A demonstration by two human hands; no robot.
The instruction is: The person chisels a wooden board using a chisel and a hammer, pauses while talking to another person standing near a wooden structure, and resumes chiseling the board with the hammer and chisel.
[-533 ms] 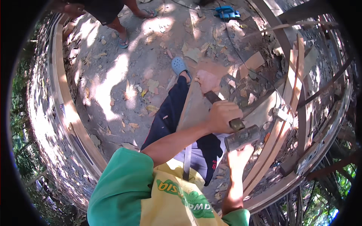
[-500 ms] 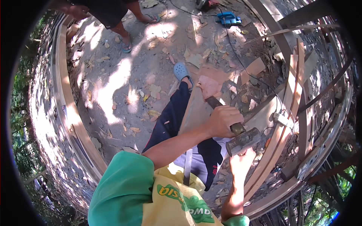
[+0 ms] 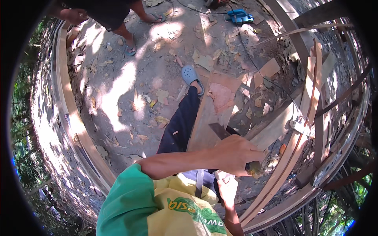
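My left hand (image 3: pixel 236 155) is closed around the handle of a chisel (image 3: pixel 219 130). Its flat dark blade slants up and left over a wooden board (image 3: pixel 206 124), and the handle's worn butt sticks out on the right of my fist. A rough, pinkish cut patch (image 3: pixel 221 96) marks the board's far part; the blade tip lies short of it. Below my left forearm, my right hand (image 3: pixel 227 187) is closed near my lap. The hammer that it held a moment earlier is hidden now, with only a pale bit showing at the fingers.
Long timbers (image 3: pixel 271 185) run along my right, with a white socket box (image 3: pixel 297 126) and cable on them. More planks (image 3: pixel 80 129) curve along the left. A blue power tool (image 3: pixel 239 17) lies far off. Another person's feet (image 3: pixel 130 47) stand at the far left. Dry leaves litter the ground.
My left hand has drawn the chisel back toward me, uncovering the cut patch. My right hand has moved down and left, and the hammer head has gone out of sight.
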